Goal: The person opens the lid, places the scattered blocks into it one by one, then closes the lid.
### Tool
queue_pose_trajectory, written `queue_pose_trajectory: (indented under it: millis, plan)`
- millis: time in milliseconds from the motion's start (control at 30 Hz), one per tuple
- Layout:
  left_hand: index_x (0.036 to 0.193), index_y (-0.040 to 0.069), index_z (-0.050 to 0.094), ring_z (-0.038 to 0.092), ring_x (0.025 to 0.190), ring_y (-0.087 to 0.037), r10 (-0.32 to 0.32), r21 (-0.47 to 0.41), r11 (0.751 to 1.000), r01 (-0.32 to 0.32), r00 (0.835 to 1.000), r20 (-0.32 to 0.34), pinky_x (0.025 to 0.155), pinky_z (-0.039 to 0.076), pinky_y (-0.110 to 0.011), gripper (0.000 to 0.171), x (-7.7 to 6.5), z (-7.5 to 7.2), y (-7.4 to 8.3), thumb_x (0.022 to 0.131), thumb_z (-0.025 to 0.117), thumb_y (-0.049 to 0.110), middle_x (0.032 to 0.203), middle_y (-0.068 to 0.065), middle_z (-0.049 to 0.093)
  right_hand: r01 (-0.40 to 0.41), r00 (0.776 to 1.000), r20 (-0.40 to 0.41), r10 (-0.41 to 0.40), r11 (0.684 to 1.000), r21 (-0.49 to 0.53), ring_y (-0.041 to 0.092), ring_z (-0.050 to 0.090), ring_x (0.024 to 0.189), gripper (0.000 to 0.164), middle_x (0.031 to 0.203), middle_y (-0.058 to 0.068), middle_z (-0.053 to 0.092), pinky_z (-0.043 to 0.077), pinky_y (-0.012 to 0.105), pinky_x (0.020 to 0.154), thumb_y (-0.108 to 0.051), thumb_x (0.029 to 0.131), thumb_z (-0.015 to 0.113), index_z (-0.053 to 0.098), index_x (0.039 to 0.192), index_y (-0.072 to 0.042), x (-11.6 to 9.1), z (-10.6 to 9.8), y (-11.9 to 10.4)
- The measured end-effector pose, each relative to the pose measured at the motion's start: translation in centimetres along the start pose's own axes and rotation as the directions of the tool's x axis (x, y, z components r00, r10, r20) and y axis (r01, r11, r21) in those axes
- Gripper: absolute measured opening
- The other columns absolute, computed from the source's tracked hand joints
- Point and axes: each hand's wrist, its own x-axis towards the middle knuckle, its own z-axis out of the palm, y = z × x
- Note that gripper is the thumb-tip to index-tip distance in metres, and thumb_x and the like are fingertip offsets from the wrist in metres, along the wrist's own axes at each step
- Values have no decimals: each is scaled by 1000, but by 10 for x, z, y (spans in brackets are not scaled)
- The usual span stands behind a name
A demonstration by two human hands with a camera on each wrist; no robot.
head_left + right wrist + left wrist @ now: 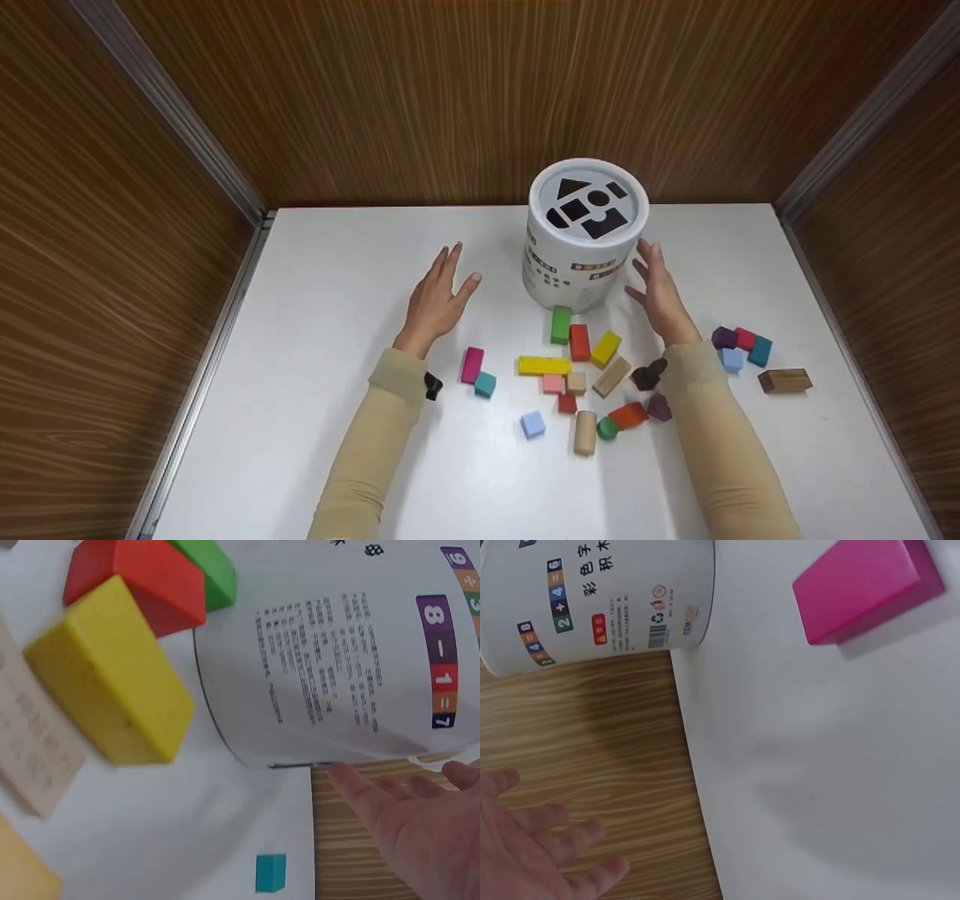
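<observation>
L hand [436, 306]: grip wide, fingers straight & spread, left of the tub w/ a clear gap. R hand [666, 304]: grip wide too, just right of the tub; can't tell if fingertips touch it. White tub [574, 255] stands upright on far part of counter [300, 352], right of ctr, between hands, top w/ dark shapes [598, 199].

Green block [561, 325] by tub's near base, red block [580, 343] & yellow block [606, 349] to its right, a bit nearer. Long yellow block [544, 365] nearer still. Near L hand: magenta block [472, 365] + teal cube [485, 385]. Near side, approx ctr: blue cube [533, 424], wood cylinder [585, 433], green cylinder [607, 428], orange block [628, 415]. Right of R sleeve [720, 435]: small colored cluster incl. teal block [760, 350], plus brown block [785, 381] just nearer. Wood-grain wall [412, 97] at far side.
</observation>
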Motion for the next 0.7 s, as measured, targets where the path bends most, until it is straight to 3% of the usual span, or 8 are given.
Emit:
queue_pose_trajectory:
  millis: [233, 433, 700]
  plan:
    - [158, 19, 20, 25, 144, -31, -33, -189, 981, 49, 996, 83, 115, 25, -52, 74, 19, 6, 14, 99, 31, 63, 160, -11, 23, -32, 998, -53, 35, 998, 62, 21, -6, 149, 72, 164, -4, -11, 16, 53, 117, -66, 99, 11, -3, 158, -28, 7, 19, 1]
    - [157, 16, 21, 27, 144, -24, -38, -388, 917, 91, 989, 141, 117, 23, -40, 67, 45, 13, 32, 103, 27, 55, 159, -8, 27, -4, 998, -64, 12, 992, 127, 21, -4, 149, 72, 164, -3, -10, 17, 54, 117, -67, 98, 12, -3, 158, -31, 8, 29, 1]
    - [158, 19, 20, 15, 147, -14, -73, -508, 846, 165, 978, 196, 119, 13, -32, 72, 71, 31, 53, 101, 19, 63, 162, 1, 20, -8, 999, -44, 12, 995, 104, 23, 0, 149, 82, 164, -2, -7, 18, 55, 116, -75, 93, 15, -1, 159, -28, 8, 37, -1]
